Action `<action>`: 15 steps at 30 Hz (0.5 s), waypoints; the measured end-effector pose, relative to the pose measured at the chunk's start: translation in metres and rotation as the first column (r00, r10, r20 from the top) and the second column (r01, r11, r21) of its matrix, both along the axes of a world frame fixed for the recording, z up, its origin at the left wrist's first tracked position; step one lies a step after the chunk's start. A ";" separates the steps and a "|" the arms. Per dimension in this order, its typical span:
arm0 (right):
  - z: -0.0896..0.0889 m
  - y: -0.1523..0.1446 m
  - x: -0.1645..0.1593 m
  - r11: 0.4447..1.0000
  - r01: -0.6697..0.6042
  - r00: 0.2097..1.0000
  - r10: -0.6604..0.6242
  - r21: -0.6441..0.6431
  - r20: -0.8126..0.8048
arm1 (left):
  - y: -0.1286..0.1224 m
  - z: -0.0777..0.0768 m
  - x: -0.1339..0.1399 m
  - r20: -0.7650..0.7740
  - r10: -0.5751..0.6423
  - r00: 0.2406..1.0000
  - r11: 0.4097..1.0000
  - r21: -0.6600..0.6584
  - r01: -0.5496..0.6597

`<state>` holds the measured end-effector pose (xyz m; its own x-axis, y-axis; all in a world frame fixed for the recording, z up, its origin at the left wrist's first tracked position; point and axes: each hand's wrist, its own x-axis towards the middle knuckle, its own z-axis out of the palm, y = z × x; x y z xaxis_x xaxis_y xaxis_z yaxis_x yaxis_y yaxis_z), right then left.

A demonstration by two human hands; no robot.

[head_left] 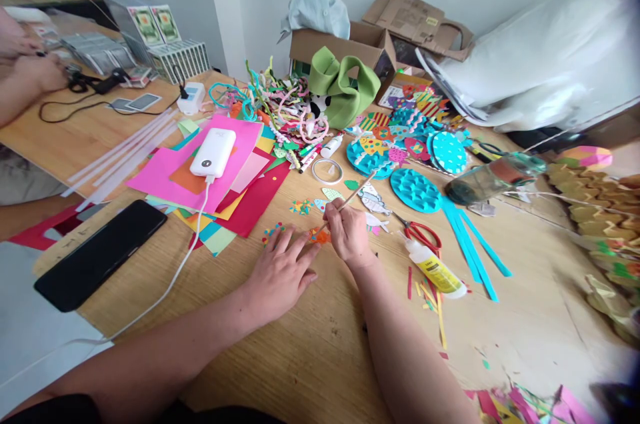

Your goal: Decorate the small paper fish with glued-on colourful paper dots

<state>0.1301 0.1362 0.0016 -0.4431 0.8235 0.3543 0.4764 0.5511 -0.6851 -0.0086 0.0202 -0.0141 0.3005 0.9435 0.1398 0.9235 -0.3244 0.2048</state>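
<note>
My right hand [347, 231] grips a thin wooden stick [359, 189], its lower end touching a small orange paper cutout [320, 235] with coloured dots. Flat on the table beside it lies my left hand [283, 271], fingers spread, fingertips at the cutout's near edge. Just beyond are a dotted paper fish [301, 207] and a grey-and-white fish cutout [373, 199]. Coloured paper dots [273, 233] sit by my left fingertips. To the right of my right hand are red-handled scissors [424, 235] and a glue bottle [437, 269] with a yellow label.
Coloured paper sheets [235, 174] carry a white power bank [213, 152] with a cable; a black phone [101, 254] lies nearer. A tape roll [327, 171], blue scalloped discs [415, 189] and a glass bottle [495, 177] stand beyond. Another person's hand [43, 73] is at far left.
</note>
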 end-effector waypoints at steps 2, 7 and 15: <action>0.000 0.000 -0.001 1.000 0.001 1.000 -0.001 0.013 0.017 | 0.000 0.001 0.000 0.002 -0.003 1.000 1.000 0.000 0.003; -0.002 0.001 -0.001 1.000 -0.015 1.000 0.014 0.015 0.017 | 0.000 0.001 0.000 0.007 -0.005 1.000 1.000 0.013 0.005; -0.001 0.001 0.001 1.000 -0.009 1.000 0.009 -0.001 0.017 | 0.000 0.000 0.000 0.004 -0.006 1.000 1.000 0.015 0.006</action>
<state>0.1311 0.1372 0.0004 -0.4562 0.8199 0.3458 0.4836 0.5547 -0.6771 -0.0087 0.0204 -0.0142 0.3056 0.9394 0.1553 0.9206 -0.3332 0.2037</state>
